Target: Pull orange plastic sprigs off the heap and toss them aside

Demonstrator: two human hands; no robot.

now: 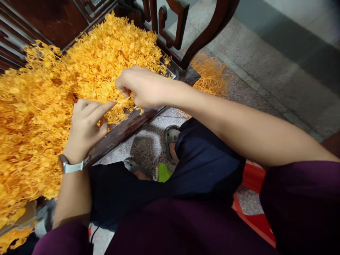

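A big heap of yellow plastic flower-shaped pieces with thin stems covers the dark wooden seat. My right hand is closed at the heap's near edge, its fingers pinching a thin yellow plastic strand. To its left, my left hand reaches over the pieces, index finger stretched out and thumb apart from it. That index fingertip meets the yellow pieces near the strand's other end. What lies under the left hand's other fingers is hidden. A pale-banded watch is on my left wrist.
A carved dark wooden armrest rises behind the seat's right end. Loose yellow strands lie on the speckled floor beyond it. Below are my sandalled feet, a bright green object and a red plastic stool.
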